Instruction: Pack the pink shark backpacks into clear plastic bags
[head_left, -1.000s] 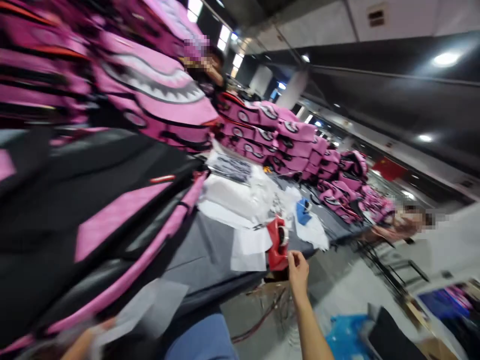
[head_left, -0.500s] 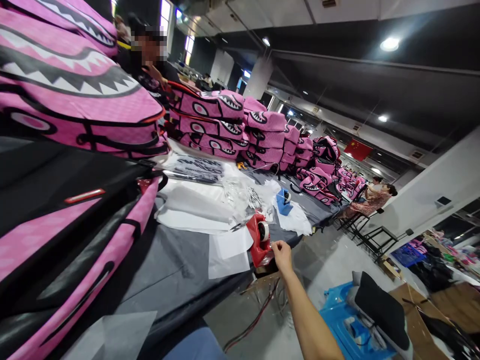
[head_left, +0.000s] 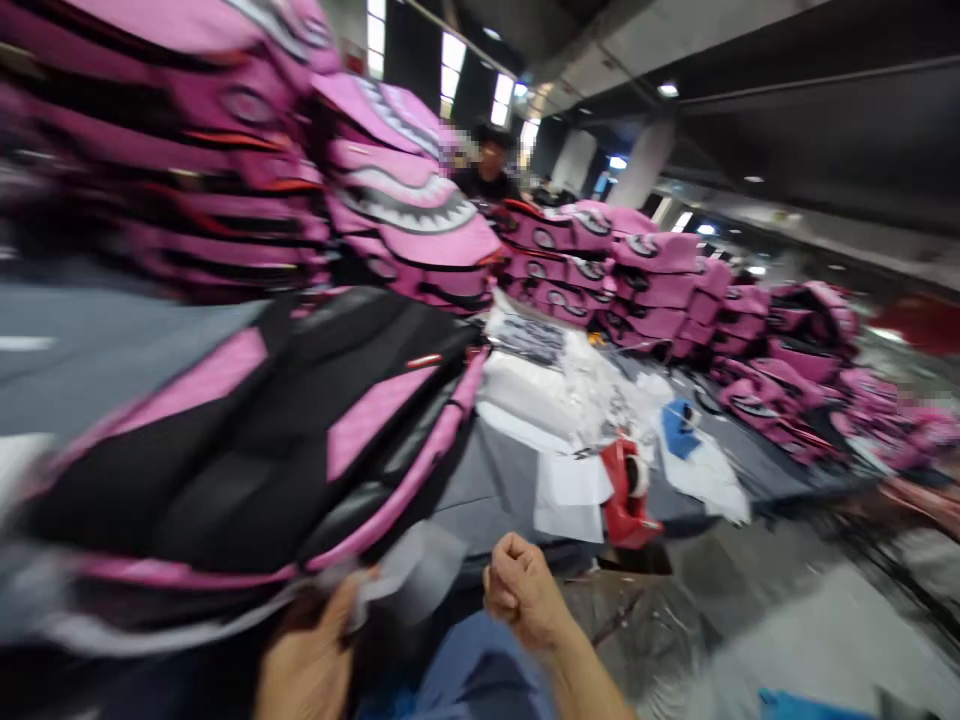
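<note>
My left hand [head_left: 311, 650], blurred, is at the near edge of a pink and black backpack [head_left: 225, 470] that lies flat on the table. Its thumb presses on a thin, whitish translucent sheet [head_left: 420, 570] beside the bag. To the right, my right hand [head_left: 525, 590] is closed, fingers curled together just in front of the table edge; whatever they hold, if anything, is too small to make out. Beyond it stands a red tape dispenser [head_left: 621, 495] with a roll in it, apart from the hand. White paper sheets [head_left: 566, 495] lie beside the dispenser.
Stacks of pink backpacks [head_left: 424, 215] with shark-mouth prints line the far side of the table. A blue tape dispenser [head_left: 679, 428] sits farther right among white sheets. Clear plastic packaging [head_left: 525, 385] lies mid-table. A person [head_left: 491, 170] is behind the stacks.
The view has swung left. My right hand has moved from the red dispenser's front back toward my body. My left hand has come into view at the backpack's near edge.
</note>
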